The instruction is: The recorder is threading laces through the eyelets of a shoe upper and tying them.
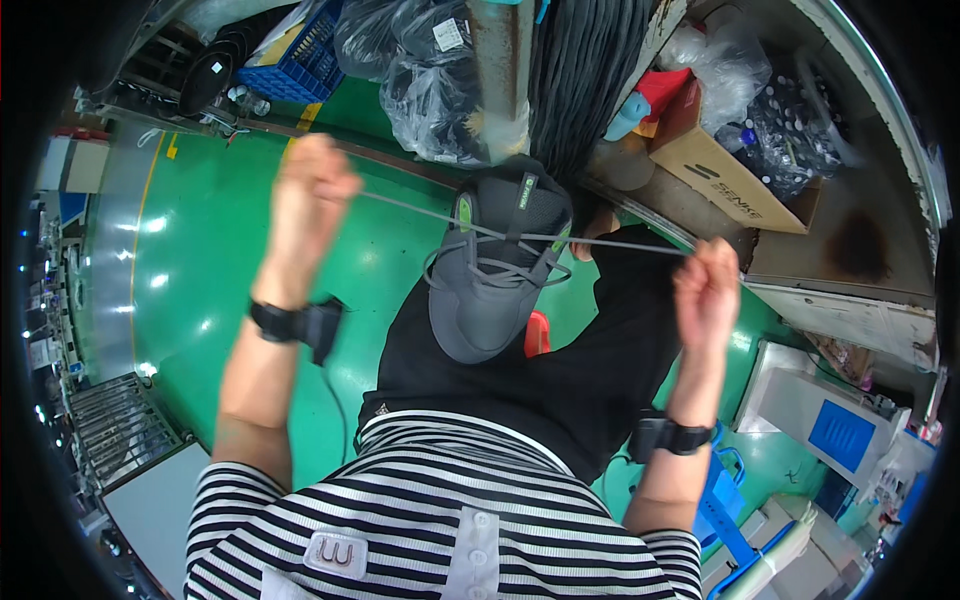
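- Grey shoe (490,270) rests on the person's lap — laces threaded through the eyelets, no knot yet.
- Left hand (308,200) and right hand (706,290) each pinch a lace end (620,244), pulled taut.

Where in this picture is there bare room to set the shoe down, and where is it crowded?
Bare green floor lies past the left hand, between the metal rack and the lap. Beyond the shoe, plastic bags and a cardboard box crowd together near the right hand.
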`<state>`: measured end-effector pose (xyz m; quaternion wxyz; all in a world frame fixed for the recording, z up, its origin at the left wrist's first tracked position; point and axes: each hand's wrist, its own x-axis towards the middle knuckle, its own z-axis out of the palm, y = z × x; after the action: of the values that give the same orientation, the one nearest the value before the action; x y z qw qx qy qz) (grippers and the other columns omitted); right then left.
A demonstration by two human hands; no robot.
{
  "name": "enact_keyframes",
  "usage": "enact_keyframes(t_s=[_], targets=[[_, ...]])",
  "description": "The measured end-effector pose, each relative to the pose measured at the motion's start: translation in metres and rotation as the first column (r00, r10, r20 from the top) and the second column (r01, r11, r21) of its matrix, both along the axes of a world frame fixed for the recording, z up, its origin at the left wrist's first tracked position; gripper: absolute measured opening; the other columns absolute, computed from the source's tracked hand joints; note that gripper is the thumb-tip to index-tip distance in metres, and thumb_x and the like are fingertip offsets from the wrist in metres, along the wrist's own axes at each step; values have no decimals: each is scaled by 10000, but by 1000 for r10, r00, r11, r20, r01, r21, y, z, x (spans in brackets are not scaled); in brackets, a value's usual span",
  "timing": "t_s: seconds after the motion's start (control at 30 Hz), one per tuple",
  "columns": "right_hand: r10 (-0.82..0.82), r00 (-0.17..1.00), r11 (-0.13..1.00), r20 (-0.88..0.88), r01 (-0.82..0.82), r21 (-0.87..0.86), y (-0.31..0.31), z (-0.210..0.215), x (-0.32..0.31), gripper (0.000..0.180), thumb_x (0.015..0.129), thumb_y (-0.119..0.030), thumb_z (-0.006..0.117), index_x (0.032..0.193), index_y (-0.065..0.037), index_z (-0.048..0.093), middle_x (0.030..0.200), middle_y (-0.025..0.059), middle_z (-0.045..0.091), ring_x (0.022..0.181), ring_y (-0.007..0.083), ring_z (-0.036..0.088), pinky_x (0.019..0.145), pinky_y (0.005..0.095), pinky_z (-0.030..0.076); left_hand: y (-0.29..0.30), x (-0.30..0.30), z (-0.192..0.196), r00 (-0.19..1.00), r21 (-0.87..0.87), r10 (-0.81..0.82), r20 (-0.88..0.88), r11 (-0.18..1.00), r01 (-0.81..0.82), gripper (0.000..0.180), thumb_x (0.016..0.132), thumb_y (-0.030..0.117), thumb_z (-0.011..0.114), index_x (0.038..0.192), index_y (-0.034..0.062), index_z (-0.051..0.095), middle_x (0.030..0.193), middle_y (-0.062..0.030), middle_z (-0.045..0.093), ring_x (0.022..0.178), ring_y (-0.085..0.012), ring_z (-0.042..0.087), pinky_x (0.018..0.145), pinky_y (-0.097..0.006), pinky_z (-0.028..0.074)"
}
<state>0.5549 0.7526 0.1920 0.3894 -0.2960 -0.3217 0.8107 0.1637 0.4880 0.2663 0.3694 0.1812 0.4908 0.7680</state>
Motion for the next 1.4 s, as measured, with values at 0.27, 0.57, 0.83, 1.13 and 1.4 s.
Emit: enact_keyframes(t_s=[0.27, 0.57, 0.83, 1.13, 1.4], targets=[[-72, 961, 985, 267, 26, 173, -4, 20, 29, 147, 904, -180, 635, 808, -114, 546, 653, -44, 431, 547, 59, 402, 510, 237, 341, -59, -48, 23, 719, -355, 139, -681, 796, -490, 78, 976, 194, 551, 997, 121, 570, 802, 39, 506, 689, -43, 449, 585, -222, 383], [264, 602, 842, 753, -525, 125, -119, -8, -104, 276, 850, -243, 753, 750, -16, 634, 605, -25, 558, 502, 44, 466, 462, 229, 359, 42, 93, -17, -103, -563, -554, -826, 818, 118, 141, 766, 88, 711, 849, 34, 611, 889, -120, 542, 826, -317, 558, 711, -425, 457], [255, 966, 895, 26, -226, -384, -142, -27, -95, 134, 904, -96, 677, 861, -66, 553, 689, -28, 487, 511, 39, 377, 472, 187, 297, 64, 69, -24, 50, -648, -719, -693, 652, 393, 135, 726, 85, 722, 729, 33, 597, 782, -86, 527, 809, -314, 557, 696, -421, 439], [243, 844, 959, 478, -284, 14, -113, -24, -106, 231, 872, -127, 729, 881, -71, 505, 706, -51, 485, 603, 8, 421, 542, 158, 340, 26, 80, -12, 437, -617, -705, -558, 705, 350, 178, 832, 70, 690, 987, 75, 602, 873, -21, 514, 796, -168, 547, 708, -309, 467], [221, 854, 948, 471, -301, 102, -118, -49, -112, 305, 817, -72, 768, 870, -90, 468, 712, -69, 455, 626, 10, 395, 562, 176, 350, -55, -37, -24, 921, -514, -305, -243, 846, 144, 214, 994, 187, 516, 1038, 30, 656, 694, 44, 526, 544, -33, 366, 498, -196, 269]])
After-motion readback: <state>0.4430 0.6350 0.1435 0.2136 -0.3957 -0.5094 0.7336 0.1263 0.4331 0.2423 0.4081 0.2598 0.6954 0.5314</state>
